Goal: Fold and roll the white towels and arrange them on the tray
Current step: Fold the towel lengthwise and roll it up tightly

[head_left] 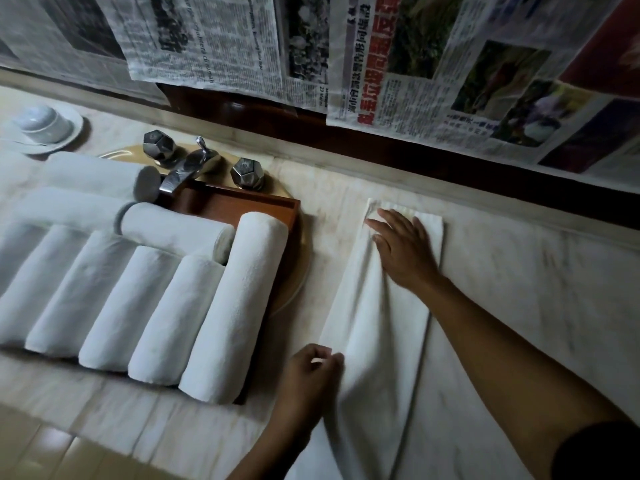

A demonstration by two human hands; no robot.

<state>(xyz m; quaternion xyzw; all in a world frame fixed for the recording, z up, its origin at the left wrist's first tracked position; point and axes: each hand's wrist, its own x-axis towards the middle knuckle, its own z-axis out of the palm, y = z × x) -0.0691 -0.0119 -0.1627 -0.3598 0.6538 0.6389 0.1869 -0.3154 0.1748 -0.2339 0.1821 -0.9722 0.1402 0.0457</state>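
Note:
A white towel [377,327], folded into a long narrow strip, lies on the marble counter, running from the back wall toward me. My right hand [403,249] presses flat on its far end with straight fingers. My left hand [310,375] pinches the towel's left edge near the middle. To the left, a dark wooden tray [273,209] sits over the sink and holds several rolled white towels [235,306] side by side, with more rolls stacked across them behind.
A chrome faucet [188,168] with two faceted knobs stands behind the tray. A white cup upside down on a saucer [43,128] sits at the far left. Newspaper sheets [450,74] cover the wall. Bare marble counter [536,289] extends to the right.

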